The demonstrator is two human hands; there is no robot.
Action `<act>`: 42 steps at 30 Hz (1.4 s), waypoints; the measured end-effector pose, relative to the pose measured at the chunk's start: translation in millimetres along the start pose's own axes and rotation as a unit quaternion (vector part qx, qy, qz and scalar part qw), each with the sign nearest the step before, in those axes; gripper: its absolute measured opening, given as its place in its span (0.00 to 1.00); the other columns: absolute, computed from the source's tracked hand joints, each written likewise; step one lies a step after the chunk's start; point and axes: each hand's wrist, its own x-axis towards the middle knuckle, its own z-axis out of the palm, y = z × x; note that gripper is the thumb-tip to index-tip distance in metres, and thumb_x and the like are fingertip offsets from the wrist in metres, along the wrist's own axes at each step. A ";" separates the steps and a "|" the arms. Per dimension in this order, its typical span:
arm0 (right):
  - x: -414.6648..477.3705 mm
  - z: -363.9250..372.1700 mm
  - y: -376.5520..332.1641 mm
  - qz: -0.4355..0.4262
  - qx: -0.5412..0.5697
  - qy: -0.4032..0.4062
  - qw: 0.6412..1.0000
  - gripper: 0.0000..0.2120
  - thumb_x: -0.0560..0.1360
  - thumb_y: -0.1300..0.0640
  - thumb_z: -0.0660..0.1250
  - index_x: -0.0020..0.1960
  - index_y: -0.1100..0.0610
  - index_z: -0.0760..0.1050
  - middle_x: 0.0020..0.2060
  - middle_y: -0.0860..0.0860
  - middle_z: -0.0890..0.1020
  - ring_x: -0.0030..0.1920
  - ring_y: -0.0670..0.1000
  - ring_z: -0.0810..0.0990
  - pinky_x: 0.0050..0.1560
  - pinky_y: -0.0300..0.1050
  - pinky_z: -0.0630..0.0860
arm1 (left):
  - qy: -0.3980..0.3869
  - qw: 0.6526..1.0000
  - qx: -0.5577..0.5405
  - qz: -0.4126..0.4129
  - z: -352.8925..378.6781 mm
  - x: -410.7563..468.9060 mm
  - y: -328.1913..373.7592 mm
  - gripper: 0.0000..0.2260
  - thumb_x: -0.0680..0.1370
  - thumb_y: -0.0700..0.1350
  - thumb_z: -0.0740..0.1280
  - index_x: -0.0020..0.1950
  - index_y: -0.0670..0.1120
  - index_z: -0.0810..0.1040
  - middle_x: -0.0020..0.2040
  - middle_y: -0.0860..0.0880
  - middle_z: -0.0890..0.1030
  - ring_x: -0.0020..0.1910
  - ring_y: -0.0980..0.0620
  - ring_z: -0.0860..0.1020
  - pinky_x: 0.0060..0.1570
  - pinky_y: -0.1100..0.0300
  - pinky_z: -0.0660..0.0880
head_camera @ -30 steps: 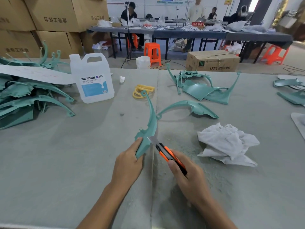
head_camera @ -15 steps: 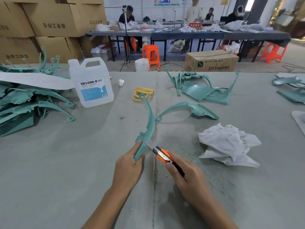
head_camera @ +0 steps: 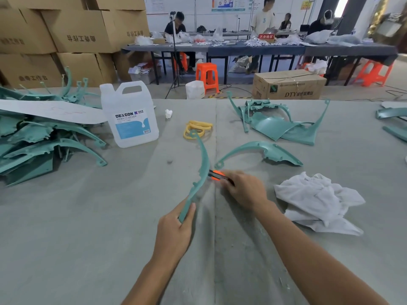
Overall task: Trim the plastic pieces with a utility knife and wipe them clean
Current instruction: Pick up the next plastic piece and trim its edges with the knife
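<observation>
A long curved teal plastic strip (head_camera: 203, 164) stands on edge on the grey table, running away from me. My left hand (head_camera: 176, 230) grips its near end. My right hand (head_camera: 244, 190) holds an orange utility knife (head_camera: 217, 175), whose tip meets the strip's right edge about halfway along. A white crumpled cloth (head_camera: 317, 201) lies to the right of my right hand. A second curved teal piece (head_camera: 262, 153) lies just beyond the knife.
A heap of teal pieces (head_camera: 39, 137) fills the left side, next to a white DEXCON jug (head_camera: 130, 115). Yellow rings (head_camera: 198, 128) lie past the strip's far tip. More teal pieces (head_camera: 279, 122) sit at the back right. Behind the table are boxes and seated people.
My right hand has slid the knife forward along the strip's edge, from close to my left hand out to its middle. The left hand keeps its hold on the near end.
</observation>
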 end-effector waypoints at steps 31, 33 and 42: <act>-127.0 -59.4 -90.9 -0.093 -0.022 -0.024 0.995 0.23 0.83 0.36 0.52 0.77 0.29 0.53 0.43 0.44 0.80 0.41 0.49 0.79 0.39 0.47 0.74 | -0.043 0.940 -0.273 -0.201 10.7 -31.5 27.5 0.13 0.78 0.60 0.68 0.43 0.52 0.84 0.38 0.46 0.84 0.35 0.48 0.83 0.33 0.51 0.77; -114.4 -63.1 -84.7 -0.084 -0.051 -0.008 0.995 0.23 0.83 0.37 0.54 0.76 0.30 0.54 0.45 0.44 0.82 0.44 0.51 0.81 0.39 0.48 0.74 | -0.028 0.943 -0.269 -0.194 12.6 -31.2 25.0 0.08 0.80 0.55 0.68 0.46 0.55 0.85 0.41 0.47 0.86 0.38 0.46 0.85 0.35 0.49 0.80; -11.2 -57.1 -34.7 -0.025 -0.081 -0.069 0.994 0.18 0.83 0.41 0.56 0.73 0.33 0.67 0.53 0.48 0.83 0.52 0.57 0.81 0.39 0.47 0.66 | -0.038 0.946 -0.273 -0.171 12.6 -29.4 24.0 0.12 0.77 0.57 0.67 0.52 0.52 0.85 0.45 0.50 0.86 0.45 0.46 0.85 0.42 0.45 0.81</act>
